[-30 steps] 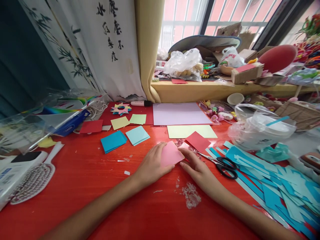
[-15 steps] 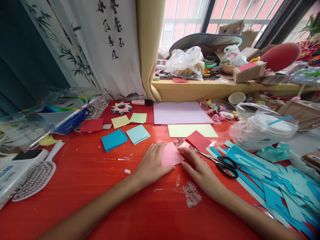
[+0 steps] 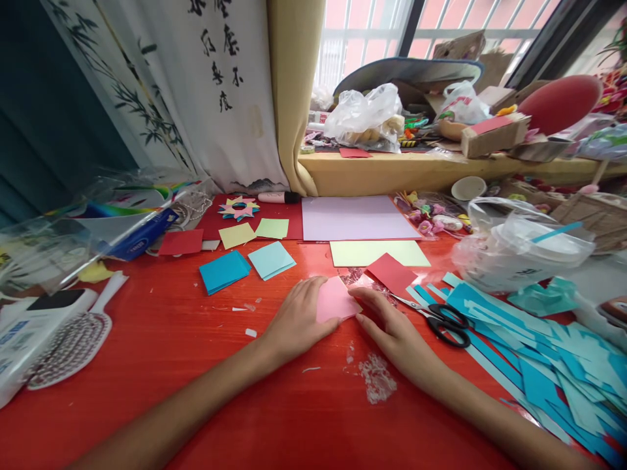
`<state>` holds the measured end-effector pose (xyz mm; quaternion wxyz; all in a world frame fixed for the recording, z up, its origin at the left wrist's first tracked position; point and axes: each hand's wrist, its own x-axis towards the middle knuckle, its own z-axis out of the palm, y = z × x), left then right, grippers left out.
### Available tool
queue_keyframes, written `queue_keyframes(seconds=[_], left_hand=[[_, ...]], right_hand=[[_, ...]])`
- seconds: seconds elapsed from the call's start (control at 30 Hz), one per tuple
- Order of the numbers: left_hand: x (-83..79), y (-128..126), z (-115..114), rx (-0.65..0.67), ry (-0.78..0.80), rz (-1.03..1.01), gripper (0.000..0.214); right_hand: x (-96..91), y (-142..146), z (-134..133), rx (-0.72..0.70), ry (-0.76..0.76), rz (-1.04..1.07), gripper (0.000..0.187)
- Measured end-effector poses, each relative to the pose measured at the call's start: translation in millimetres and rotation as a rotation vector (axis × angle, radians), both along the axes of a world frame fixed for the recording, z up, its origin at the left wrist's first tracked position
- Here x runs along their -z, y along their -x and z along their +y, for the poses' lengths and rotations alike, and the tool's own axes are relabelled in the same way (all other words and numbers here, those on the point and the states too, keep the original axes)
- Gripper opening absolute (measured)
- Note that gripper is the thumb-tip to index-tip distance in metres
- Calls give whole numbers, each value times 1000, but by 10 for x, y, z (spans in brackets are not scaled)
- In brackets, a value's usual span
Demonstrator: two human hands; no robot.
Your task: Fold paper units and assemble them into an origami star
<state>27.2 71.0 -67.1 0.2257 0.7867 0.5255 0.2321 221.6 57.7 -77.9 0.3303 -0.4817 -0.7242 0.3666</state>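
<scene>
Between my hands, low over the red table, is a pink square of paper (image 3: 335, 300). My left hand (image 3: 300, 314) holds its left side, fingers along the far edge and thumb along the near edge. My right hand (image 3: 386, 321) pinches the right corner between thumb and forefinger. Just beyond lies a red paper square (image 3: 390, 273), with black-handled scissors (image 3: 443, 323) beside it. Left of my hands rest a blue stack of squares (image 3: 224, 272) and a light blue stack (image 3: 272, 260). Yellow (image 3: 238, 235) and pale green squares (image 3: 272, 228) lie behind these.
Blue paper strips (image 3: 533, 352) heap at the right, near a plastic bag (image 3: 524, 248). A folded paper star ring (image 3: 238, 208) and a marker (image 3: 279, 197) lie at the back, left of a lilac sheet (image 3: 357, 219). A hairbrush (image 3: 73, 349) sits at the left. Small scraps (image 3: 377, 378) lie in front.
The view has shifted slightly. Both hands stay on the pink paper in nearly the same pose, with hardly any movement.
</scene>
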Motion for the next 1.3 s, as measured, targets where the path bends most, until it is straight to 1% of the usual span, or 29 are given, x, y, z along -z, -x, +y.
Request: queue_keyframes(seconds=[0.1, 0.2, 0.27, 0.33, 0.43, 0.5, 0.57, 0.63, 0.7, 0.8, 0.87, 0.93, 1.0, 1.03, 1.1, 1.17, 1.2, 1.23, 1.27, 1.3], left_hand=[[-45, -2, -1, -34, -17, -60, 52], [-65, 10, 2, -71, -56, -103, 36], [-59, 21, 3, -66, -93, -103, 25], [-44, 30, -2, -32, -137, -66, 19], [-30, 36, -11, 6, -182, -10, 18], [-37, 40, -7, -8, -188, -63, 20], [-58, 50, 8, -78, -179, -177, 18], [-85, 67, 30, -182, -160, -296, 15], [-107, 85, 50, -273, -135, -394, 14], [-122, 102, 64, -352, -146, -500, 19], [-125, 104, 61, -374, -183, -535, 21], [-130, 98, 45, -368, -211, -563, 21], [-141, 81, 11, -331, -213, -581, 21], [-148, 67, -13, -302, -205, -587, 21], [-160, 29, -73, -219, -158, -588, 19], [-165, -11, -135, -96, -73, -571, 19], [-164, -27, -161, -28, -27, -559, 19], [-163, -40, -181, 36, 15, -545, 21], [-161, -48, -196, 82, 54, -533, 22], [-159, -52, -204, 102, 89, -523, 25]], right_hand=[[-10, -7, -3, -3, -1, 23, 32], [-38, -10, -21, 1, -36, 39, 27], [-59, -9, -45, 16, -111, 5, 23], [-75, -8, -71, 0, -223, -65, 21], [-91, -8, -91, -125, -419, -228, 21], [-101, -5, -88, -236, -532, -357, 22], [-110, 0, -81, -312, -598, -450, 24], [-109, 5, -73, -327, -605, -489, 26], [-98, 10, -62, -305, -573, -506, 28], [-74, 13, -35, -300, -474, -517, 36], [-66, 8, -16, -324, -387, -504, 44], [-72, -1, -11, -330, -283, -451, 50], [-94, 1, -32, -273, -138, -311, 50], [-108, 10, -53, -230, -42, -191, 48], [-138, 50, -111, -154, 172, 124, 43], [-157, 105, -170, -148, 337, 415, 39], [-160, 131, -191, -153, 390, 505, 39], [-158, 152, -202, -154, 421, 549, 38], [-151, 164, -204, -147, 440, 569, 34], [-142, 168, -197, -137, 441, 575, 33]])
